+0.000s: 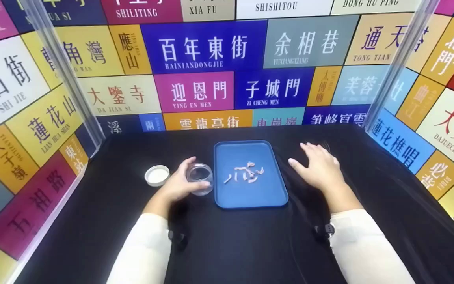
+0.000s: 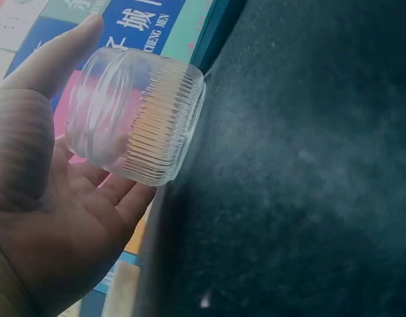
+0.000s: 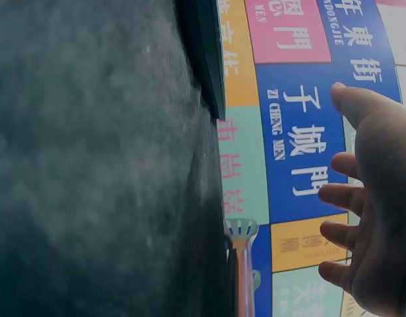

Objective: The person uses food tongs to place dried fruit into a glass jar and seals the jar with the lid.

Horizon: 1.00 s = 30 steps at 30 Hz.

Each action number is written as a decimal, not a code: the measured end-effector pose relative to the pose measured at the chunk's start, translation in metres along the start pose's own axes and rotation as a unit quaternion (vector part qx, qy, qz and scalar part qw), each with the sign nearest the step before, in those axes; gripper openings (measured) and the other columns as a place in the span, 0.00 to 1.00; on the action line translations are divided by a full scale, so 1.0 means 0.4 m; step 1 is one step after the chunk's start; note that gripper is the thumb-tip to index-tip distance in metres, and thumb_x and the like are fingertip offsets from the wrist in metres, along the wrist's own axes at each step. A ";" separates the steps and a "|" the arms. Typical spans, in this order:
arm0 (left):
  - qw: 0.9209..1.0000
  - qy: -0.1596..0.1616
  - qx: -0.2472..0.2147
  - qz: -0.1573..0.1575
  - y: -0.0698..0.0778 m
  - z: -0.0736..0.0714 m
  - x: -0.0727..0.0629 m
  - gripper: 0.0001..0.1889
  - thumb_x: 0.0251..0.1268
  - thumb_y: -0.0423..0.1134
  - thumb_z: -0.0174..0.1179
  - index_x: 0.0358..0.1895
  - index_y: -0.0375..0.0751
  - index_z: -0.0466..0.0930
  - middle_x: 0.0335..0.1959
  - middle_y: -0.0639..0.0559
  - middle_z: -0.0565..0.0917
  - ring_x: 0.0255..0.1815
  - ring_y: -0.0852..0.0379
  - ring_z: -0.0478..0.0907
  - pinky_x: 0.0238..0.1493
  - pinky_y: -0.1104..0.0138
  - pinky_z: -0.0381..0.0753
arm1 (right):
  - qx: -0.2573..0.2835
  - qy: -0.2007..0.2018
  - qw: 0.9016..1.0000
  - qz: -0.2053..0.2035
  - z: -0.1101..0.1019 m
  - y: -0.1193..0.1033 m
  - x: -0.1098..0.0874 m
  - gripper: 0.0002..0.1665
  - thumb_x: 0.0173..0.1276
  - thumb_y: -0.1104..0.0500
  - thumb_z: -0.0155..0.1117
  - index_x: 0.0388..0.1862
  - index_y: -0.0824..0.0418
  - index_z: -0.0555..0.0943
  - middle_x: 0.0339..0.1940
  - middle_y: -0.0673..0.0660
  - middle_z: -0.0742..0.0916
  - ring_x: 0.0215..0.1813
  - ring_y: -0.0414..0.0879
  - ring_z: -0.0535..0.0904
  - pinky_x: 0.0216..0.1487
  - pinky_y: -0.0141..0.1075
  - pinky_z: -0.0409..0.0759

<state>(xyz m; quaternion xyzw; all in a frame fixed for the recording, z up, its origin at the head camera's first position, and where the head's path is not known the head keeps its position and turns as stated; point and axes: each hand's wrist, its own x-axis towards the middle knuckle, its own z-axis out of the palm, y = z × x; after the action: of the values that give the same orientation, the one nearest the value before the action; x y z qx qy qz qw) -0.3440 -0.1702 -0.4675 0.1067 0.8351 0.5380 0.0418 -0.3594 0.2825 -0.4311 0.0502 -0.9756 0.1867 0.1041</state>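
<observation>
Gripping a jar [image 1: 200, 172], the left hand [image 1: 177, 184] is by a tray [image 1: 250, 197] of bits [image 1: 253, 180], maybe pink; the right hand [image 1: 319, 165] is wide.

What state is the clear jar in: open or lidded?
Open: the jar shows a bare mouth, and a white lid lies apart.

A black cloth [image 1: 235, 244] spreads across the scene, creased toward the right. Beyond its far edge stands a back wall [image 1: 207, 91] patterned with coloured name blocks in Chinese characters and Latin letters; a deep blue block reading BAINIANDONGJIE [image 1: 203, 47] has a grey one, YUXIANGXIANG [image 1: 309, 43], to its right. Similar blocks in yellow, magenta, white and red cover the left wall [image 1: 34, 197] and the right wall [image 1: 447, 118]. Pale translucent posts, left [image 1: 78, 98] and right [image 1: 396, 67], mark the far corners.
</observation>
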 end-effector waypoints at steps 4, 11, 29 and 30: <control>1.000 0.000 -0.030 0.003 -0.022 0.000 0.002 0.56 0.54 0.46 0.83 0.84 0.46 0.57 0.77 0.41 0.75 0.78 0.42 0.74 0.86 0.48 0.64 | 0.019 -0.007 0.999 0.032 -0.007 0.025 -0.001 0.55 0.74 0.21 0.49 0.87 0.54 0.61 0.87 0.65 0.66 0.88 0.71 0.55 0.81 0.77 0.50; 1.000 0.006 -0.026 0.013 -0.030 -0.002 0.004 0.50 0.55 0.43 0.82 0.80 0.42 0.64 0.74 0.38 0.78 0.75 0.40 0.75 0.84 0.46 0.64 | 0.047 -0.004 0.996 0.082 -0.008 0.083 0.000 0.58 0.74 0.23 0.55 0.87 0.58 0.59 0.87 0.70 0.64 0.86 0.74 0.56 0.78 0.80 0.52; 1.000 0.010 -0.026 0.013 -0.029 0.003 0.004 0.49 0.55 0.43 0.82 0.79 0.42 0.65 0.74 0.39 0.79 0.75 0.41 0.76 0.84 0.46 0.64 | 0.041 -0.047 0.985 0.161 -0.006 0.194 -0.016 0.61 0.71 0.28 0.64 0.88 0.63 0.55 0.83 0.78 0.65 0.76 0.84 0.62 0.70 0.79 0.62; 1.000 0.011 -0.026 0.013 -0.028 0.003 0.004 0.49 0.55 0.43 0.82 0.79 0.42 0.65 0.74 0.39 0.78 0.75 0.41 0.76 0.84 0.46 0.64 | 0.039 -0.052 0.985 0.163 -0.005 0.195 -0.016 0.61 0.71 0.28 0.64 0.88 0.62 0.55 0.82 0.78 0.65 0.75 0.85 0.62 0.69 0.79 0.62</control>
<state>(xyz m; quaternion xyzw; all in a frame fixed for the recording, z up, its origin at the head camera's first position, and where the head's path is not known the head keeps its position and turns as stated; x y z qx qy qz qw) -0.3468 -0.1731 -0.4779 0.1105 0.8196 0.5614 0.0285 -0.3636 0.3560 -0.4582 -0.0956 -0.9667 0.2366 0.0195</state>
